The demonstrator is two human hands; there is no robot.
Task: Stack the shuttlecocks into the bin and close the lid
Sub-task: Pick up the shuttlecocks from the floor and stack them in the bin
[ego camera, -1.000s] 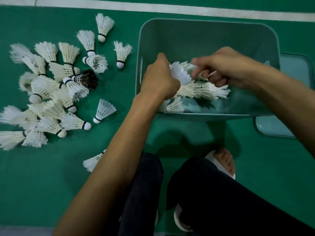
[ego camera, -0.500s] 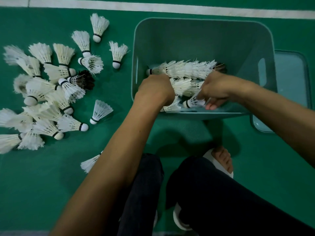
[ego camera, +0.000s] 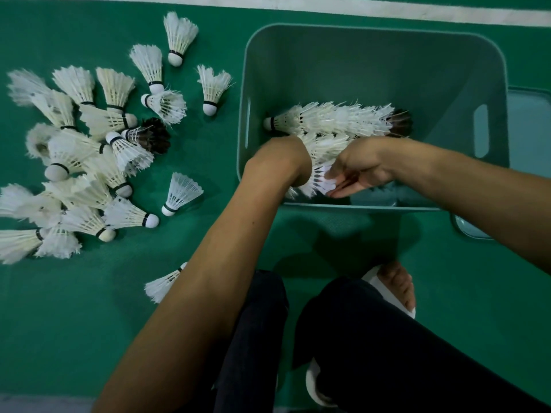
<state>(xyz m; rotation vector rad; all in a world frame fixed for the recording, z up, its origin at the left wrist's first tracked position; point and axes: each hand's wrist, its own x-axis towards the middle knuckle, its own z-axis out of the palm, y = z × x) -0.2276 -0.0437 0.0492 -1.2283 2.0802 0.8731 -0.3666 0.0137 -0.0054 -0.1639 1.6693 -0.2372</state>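
Our right hand (ego camera: 357, 171) lays straight fingers (ego camera: 343, 187) on the lower shuttlecock row (ego camera: 325, 147) inside the bin (ego camera: 372, 70); our left hand (ego camera: 280, 162) hides its fingers, grip unclear. Rows run left-right; loose shuttlecocks (ego camera: 116, 93) lie left of the bin, nearer that hand.

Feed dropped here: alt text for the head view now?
Both hands are in the teal bin, the left hand with fingers hidden, the right hand touching a short shuttlecock row at the near wall; a longer nested row lies beyond. Loose shuttlecocks cover the green floor at left; the lid lies at right.
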